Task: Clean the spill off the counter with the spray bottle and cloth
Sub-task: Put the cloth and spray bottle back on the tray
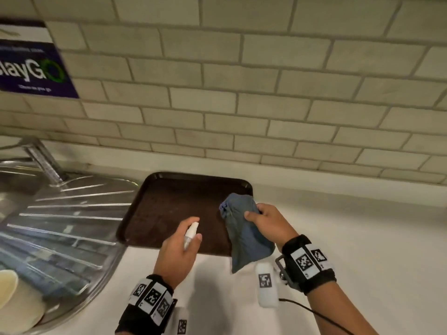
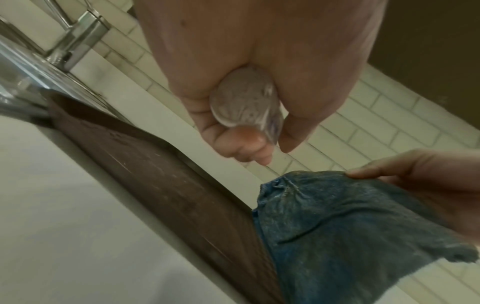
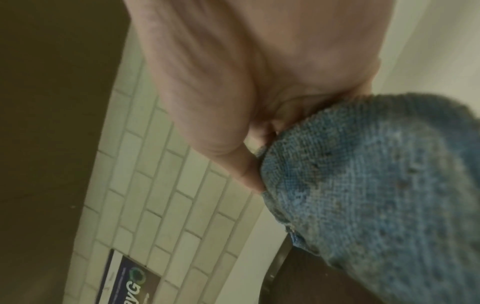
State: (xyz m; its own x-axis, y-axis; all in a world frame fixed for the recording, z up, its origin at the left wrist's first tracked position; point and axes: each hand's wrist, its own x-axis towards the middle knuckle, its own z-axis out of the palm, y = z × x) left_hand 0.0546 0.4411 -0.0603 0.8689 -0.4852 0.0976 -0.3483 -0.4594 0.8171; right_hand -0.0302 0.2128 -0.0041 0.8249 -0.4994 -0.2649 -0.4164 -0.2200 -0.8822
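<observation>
A dark brown tray [image 1: 169, 204] lies on the white counter [image 1: 362, 238], with faint specks on its surface. My left hand [image 1: 179, 247] grips a small clear spray bottle [image 1: 189, 234] over the tray's front edge, nozzle toward the tray; in the left wrist view the bottle's base [image 2: 244, 98] shows between curled fingers. My right hand [image 1: 268, 223] holds a blue cloth [image 1: 244, 233] that hangs over the tray's right end. The cloth [image 3: 376, 185] fills the right wrist view, pinched at the thumb. The same cloth [image 2: 350, 236] also shows in the left wrist view.
A steel sink drainboard [image 1: 63, 223] and tap [image 1: 43, 163] lie left of the tray. Pale bowls [image 1: 14, 303] sit at the lower left. A tiled wall [image 1: 242, 93] with a dark sign [image 1: 31, 66] backs the counter.
</observation>
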